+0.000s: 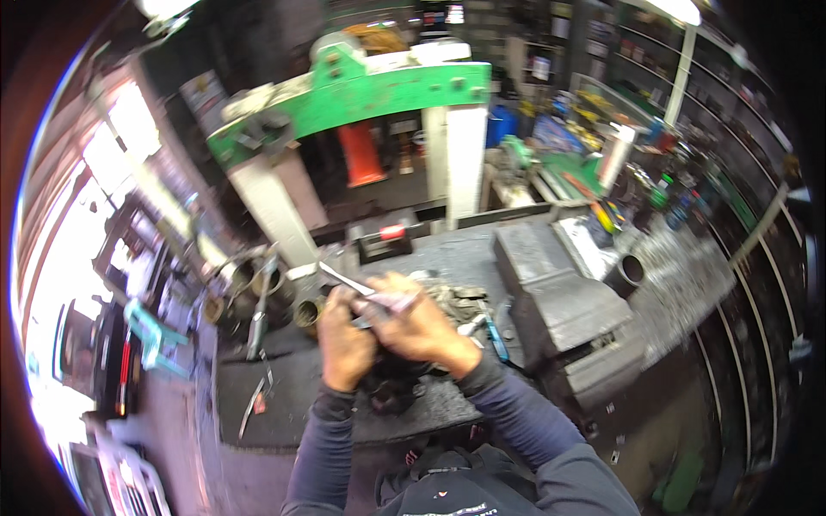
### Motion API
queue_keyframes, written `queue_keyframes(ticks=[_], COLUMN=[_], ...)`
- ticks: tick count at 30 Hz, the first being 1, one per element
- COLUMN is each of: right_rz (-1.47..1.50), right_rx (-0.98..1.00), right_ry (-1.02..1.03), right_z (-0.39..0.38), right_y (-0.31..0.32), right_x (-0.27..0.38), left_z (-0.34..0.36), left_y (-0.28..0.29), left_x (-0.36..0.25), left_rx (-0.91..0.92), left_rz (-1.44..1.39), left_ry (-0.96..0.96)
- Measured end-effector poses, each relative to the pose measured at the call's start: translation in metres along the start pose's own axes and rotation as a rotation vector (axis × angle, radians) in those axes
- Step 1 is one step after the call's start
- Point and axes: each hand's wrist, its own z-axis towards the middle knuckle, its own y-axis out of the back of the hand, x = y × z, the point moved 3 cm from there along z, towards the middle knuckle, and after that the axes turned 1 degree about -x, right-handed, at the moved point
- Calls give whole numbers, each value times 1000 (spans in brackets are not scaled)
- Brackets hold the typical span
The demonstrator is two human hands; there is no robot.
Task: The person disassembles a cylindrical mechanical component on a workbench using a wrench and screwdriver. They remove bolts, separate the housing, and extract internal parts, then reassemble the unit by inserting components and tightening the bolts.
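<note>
We grip metal tool (347, 279) in right hand (415, 322): probably stiff, slick; hold mid-shaft. Left hand (346, 344): can't tell fingers' grip.

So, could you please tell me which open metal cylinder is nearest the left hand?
The yellow-rimmed metal cylinder beside the left hand; the others are farther away.

No text, number or sign is legible in the head view. A line of small white lettering (443, 509) runs across the front of the wearer's dark shirt (434, 487), too small and blurred to decipher. A pale poster (203, 96) at upper left bears indistinct markings.
</note>
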Motion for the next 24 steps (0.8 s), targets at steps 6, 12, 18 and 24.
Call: queue_keyframes(ticks=[6, 12, 18, 24], right_rz=[31, 307, 286, 347], right_rx=[13, 122, 152, 142], right_ry=[8, -161, -250, -185], right_z=[-9, -3, 0, 3], right_y=[9, 3, 4, -2], right_x=[-12, -26, -29, -34], left_z=[-17, -11, -19, -14], left_y=[-2, -25, -36, -26], left_x=[1, 16, 29, 11], left_rx=[60, -94, 163, -125], left_rz=[-259, -118, -194, -189], left_ry=[-11, -49, 84, -25])
